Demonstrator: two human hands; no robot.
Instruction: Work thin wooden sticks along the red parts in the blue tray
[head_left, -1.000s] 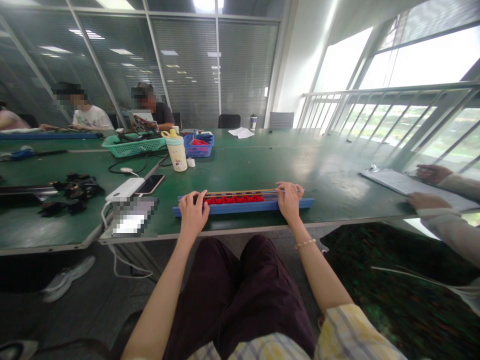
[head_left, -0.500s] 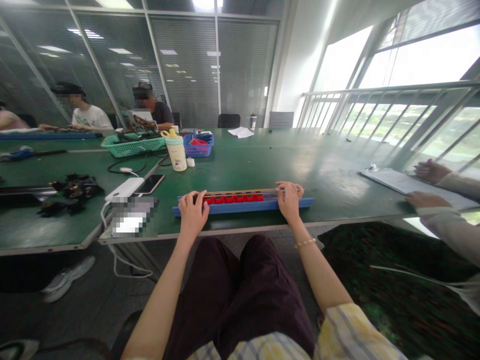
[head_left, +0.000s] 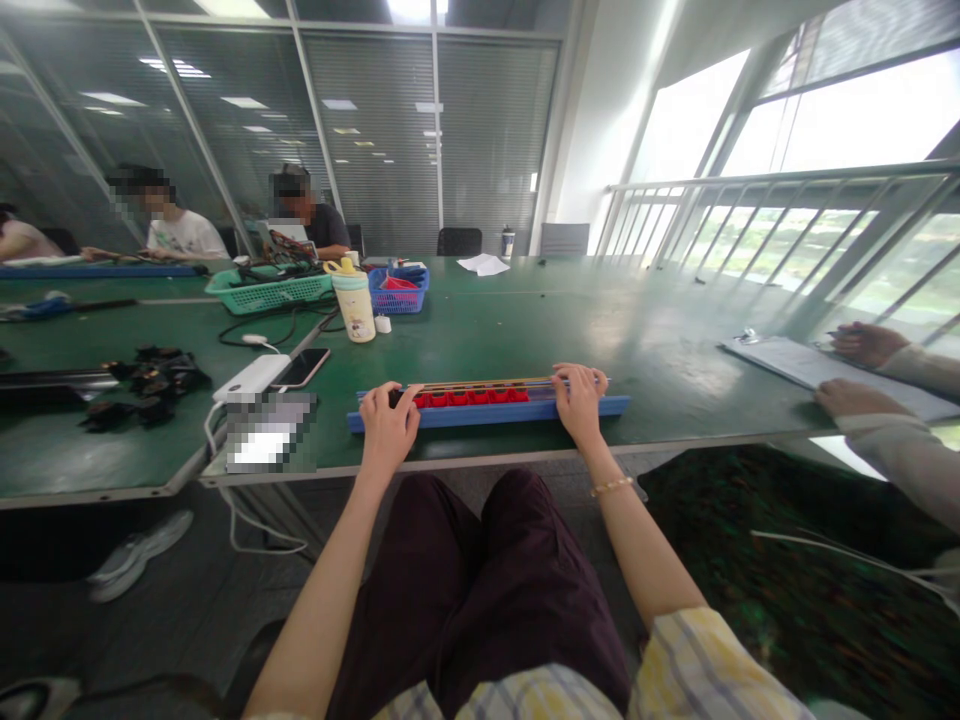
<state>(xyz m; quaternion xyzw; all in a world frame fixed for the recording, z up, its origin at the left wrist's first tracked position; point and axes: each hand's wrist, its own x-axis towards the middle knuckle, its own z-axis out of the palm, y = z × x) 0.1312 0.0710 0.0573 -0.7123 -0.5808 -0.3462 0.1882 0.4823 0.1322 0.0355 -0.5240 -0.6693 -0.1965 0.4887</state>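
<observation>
A long blue rail point(head_left: 487, 415) lies crosswise near the front edge of the green table. Red box-shaped pieces point(head_left: 472, 396) stand in a row along it, with thin yellowish and dark strands, perhaps wires, running lengthwise behind them. My left hand point(head_left: 390, 418) is curled over the rail's left end, thumb towards the red pieces; a small dark part shows between thumb and fingers. Over the right end, past the last red piece, my right hand point(head_left: 577, 400) is closed, fingers bent across the far side. Both palms hide what lies under them.
Left of the rail are a phone point(head_left: 307, 368), a white power bank point(head_left: 251, 378) with a cable, and black parts point(head_left: 154, 380). Beyond stand a cup point(head_left: 352, 305), a green basket point(head_left: 274, 290) and a blue basket point(head_left: 401, 292). At right, another person's hands rest by a clipboard point(head_left: 795, 365).
My left thumb has shifted slightly to the right along the rail's top. My right hand and the rail look the same, apart from a slight camera shift.
</observation>
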